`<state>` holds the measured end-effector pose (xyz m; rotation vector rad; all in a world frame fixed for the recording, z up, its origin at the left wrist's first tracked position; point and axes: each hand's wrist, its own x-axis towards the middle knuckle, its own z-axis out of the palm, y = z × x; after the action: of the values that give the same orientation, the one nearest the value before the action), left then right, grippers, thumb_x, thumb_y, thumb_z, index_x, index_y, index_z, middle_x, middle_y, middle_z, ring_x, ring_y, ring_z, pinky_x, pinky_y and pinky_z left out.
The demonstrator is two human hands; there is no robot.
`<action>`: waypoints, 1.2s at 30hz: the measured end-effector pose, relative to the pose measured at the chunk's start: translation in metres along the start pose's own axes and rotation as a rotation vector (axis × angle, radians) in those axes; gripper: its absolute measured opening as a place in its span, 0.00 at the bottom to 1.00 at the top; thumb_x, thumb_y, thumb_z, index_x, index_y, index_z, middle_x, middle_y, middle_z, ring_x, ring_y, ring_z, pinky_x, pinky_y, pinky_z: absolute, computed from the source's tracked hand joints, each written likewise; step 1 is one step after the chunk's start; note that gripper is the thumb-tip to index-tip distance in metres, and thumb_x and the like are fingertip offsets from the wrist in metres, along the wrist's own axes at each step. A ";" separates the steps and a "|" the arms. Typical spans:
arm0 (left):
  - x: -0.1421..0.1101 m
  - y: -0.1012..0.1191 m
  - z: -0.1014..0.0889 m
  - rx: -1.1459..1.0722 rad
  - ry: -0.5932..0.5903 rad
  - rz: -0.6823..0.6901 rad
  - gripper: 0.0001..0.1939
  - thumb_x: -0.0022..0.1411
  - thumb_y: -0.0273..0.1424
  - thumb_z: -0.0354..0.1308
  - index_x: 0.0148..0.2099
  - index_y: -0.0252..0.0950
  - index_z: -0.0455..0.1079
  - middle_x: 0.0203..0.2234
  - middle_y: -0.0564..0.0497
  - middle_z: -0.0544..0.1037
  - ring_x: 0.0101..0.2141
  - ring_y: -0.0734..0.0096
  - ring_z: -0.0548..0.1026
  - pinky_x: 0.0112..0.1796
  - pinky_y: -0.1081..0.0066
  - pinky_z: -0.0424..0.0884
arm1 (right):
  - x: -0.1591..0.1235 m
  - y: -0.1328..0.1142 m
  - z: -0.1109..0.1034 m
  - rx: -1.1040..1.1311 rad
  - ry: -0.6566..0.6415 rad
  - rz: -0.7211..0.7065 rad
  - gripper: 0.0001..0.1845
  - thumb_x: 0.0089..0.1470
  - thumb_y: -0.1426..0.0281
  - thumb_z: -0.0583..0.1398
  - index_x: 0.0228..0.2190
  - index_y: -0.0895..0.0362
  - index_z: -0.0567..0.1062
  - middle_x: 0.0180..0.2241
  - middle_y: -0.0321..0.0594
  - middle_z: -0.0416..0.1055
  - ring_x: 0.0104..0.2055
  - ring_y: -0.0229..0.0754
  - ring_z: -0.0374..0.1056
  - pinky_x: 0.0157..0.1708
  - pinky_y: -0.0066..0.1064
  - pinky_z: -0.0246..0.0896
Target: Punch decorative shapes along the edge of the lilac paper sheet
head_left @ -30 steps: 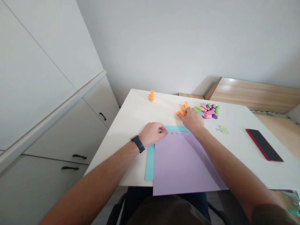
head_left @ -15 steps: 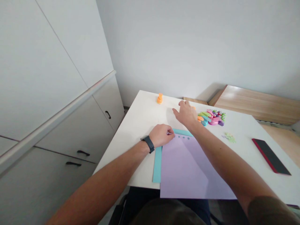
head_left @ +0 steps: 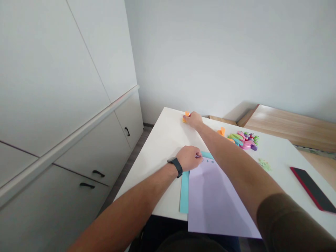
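My left hand (head_left: 189, 157), with a dark watch band at the wrist, pinches the top left corner of a lavender paper sheet (head_left: 212, 199). Small star-like cut-outs run along that sheet's top edge. Beneath it lies a turquoise sheet (head_left: 184, 196), showing at the left and top. At the far edge of the table, my right hand (head_left: 194, 120) has its fingers closed around a small orange paper punch (head_left: 187, 114), which stands upright. My right forearm passes over the lavender sheet and hides part of it.
Right of my forearm are another orange punch (head_left: 222, 132) and a cluster of colourful plastic pieces (head_left: 244, 140), some with eyes. Nearer lie pale green paper bits (head_left: 264, 164) and a dark, red-edged flat object (head_left: 313, 189). White cabinets (head_left: 86, 140) stand left of the white table (head_left: 157, 147).
My right hand has moved left and away from me, from open above the table to closed on the orange punch. My left hand still pinches the paper corner. The view has shifted slightly.
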<state>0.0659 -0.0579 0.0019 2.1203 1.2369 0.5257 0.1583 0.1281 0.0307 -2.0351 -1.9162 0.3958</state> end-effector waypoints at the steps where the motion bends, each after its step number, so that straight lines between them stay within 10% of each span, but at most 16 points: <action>1: 0.000 0.000 0.000 0.002 0.001 -0.001 0.10 0.61 0.37 0.58 0.36 0.42 0.81 0.35 0.49 0.85 0.39 0.61 0.81 0.40 0.67 0.72 | 0.000 0.000 0.001 0.017 0.008 -0.001 0.22 0.62 0.54 0.59 0.44 0.61 0.75 0.48 0.59 0.78 0.52 0.54 0.73 0.47 0.39 0.64; 10: 0.000 0.000 0.000 -0.003 0.014 0.008 0.10 0.60 0.37 0.59 0.37 0.41 0.81 0.37 0.49 0.85 0.40 0.60 0.81 0.41 0.65 0.73 | -0.036 0.015 -0.014 0.328 0.040 -0.055 0.13 0.66 0.59 0.53 0.41 0.56 0.67 0.40 0.48 0.79 0.40 0.43 0.76 0.34 0.31 0.68; 19: 0.002 -0.003 0.001 -0.012 0.009 0.020 0.12 0.61 0.40 0.58 0.38 0.41 0.81 0.37 0.50 0.85 0.40 0.62 0.81 0.43 0.66 0.73 | -0.137 0.087 -0.066 1.112 -0.293 -0.195 0.16 0.57 0.56 0.62 0.38 0.54 0.67 0.35 0.39 0.75 0.42 0.47 0.79 0.33 0.33 0.68; 27: 0.004 -0.002 0.001 -0.085 -0.009 0.035 0.13 0.62 0.41 0.59 0.38 0.40 0.81 0.37 0.51 0.85 0.39 0.64 0.81 0.42 0.70 0.74 | -0.188 0.161 -0.098 1.100 -0.259 -0.188 0.37 0.49 0.62 0.70 0.57 0.48 0.63 0.46 0.41 0.76 0.44 0.49 0.77 0.37 0.37 0.71; 36: 0.004 0.002 0.000 -0.107 -0.034 -0.016 0.14 0.63 0.42 0.60 0.40 0.40 0.81 0.37 0.52 0.85 0.39 0.65 0.81 0.40 0.70 0.74 | -0.200 0.191 -0.086 1.052 -0.229 -0.231 0.24 0.62 0.52 0.61 0.53 0.50 0.68 0.42 0.40 0.72 0.40 0.43 0.71 0.35 0.33 0.67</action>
<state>0.0689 -0.0550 0.0034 2.0211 1.1792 0.5344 0.3544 -0.0845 0.0276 -1.0929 -1.4876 1.2780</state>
